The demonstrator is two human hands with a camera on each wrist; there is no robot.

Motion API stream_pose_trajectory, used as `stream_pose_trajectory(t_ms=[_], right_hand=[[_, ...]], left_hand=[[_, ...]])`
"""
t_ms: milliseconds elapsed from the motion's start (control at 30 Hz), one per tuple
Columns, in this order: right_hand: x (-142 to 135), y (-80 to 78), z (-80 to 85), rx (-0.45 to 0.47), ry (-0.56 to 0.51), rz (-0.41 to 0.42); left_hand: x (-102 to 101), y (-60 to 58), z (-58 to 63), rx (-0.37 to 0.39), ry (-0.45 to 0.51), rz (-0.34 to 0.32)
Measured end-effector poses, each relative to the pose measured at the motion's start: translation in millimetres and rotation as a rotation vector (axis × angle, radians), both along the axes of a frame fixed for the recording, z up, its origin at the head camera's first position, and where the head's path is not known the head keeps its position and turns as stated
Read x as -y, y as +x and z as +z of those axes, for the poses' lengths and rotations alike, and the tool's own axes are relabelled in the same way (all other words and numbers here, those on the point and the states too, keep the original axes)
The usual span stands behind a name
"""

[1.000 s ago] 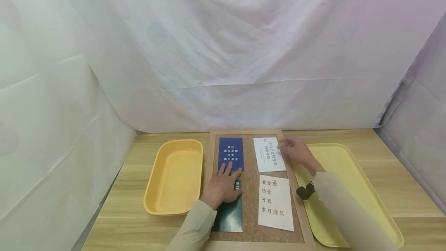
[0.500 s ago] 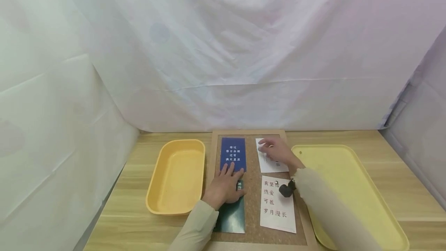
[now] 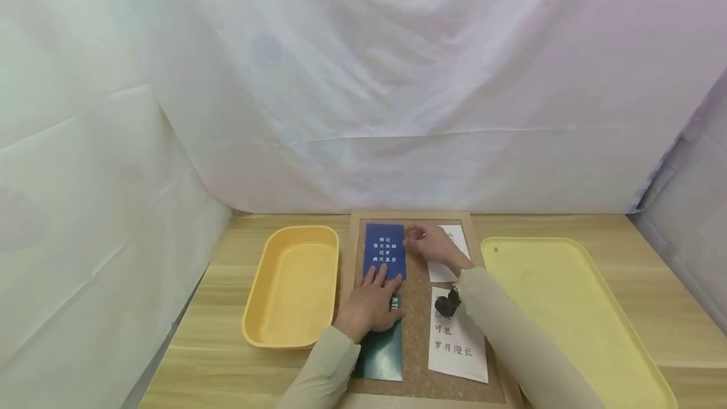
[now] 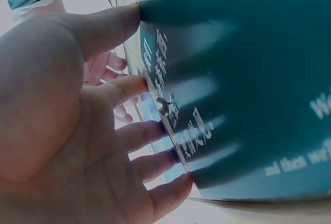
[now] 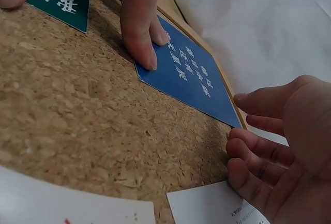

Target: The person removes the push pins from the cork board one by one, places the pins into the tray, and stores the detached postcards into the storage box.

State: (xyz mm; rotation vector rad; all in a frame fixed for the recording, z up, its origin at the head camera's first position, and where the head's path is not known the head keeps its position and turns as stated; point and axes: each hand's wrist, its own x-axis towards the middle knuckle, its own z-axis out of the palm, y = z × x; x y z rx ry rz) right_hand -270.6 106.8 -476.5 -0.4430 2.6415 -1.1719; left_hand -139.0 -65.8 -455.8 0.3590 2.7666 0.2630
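My left hand lies spread on the cork board, its fingertips on the lower part of the blue card. Beneath its palm is the dark green card, partly covered; a round-headed pin shows on it in the left wrist view. My right hand is at the blue card's upper right corner. In the right wrist view, its thumb and loosely bent fingers sit around that corner. The right forearm and hand partly cover a white card and a red-lettered white card.
To the left of the board stands an orange-yellow basin. A pale yellow tray lies to the right, with a tiny dark thing at its far left corner. White cloth hangs behind the wooden table.
My right hand has moved left from the upper white card to the corner of the blue card. The left hand has stayed in place on the cards. The head view has shifted slightly.
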Motion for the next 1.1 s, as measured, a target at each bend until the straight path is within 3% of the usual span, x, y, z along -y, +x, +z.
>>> stream_pose_trajectory(t_ms=[433, 1100], right_hand=[[6, -5.5, 1.0, -0.004, 0.02, 0.002], [14, -10.7, -7.4, -0.012, 0.037, -0.091]], left_hand=[[-2, 2.8, -0.2, 0.0, 0.003, -0.007], [-7, 5.3, 1.6, -0.005, -0.015, -0.006]])
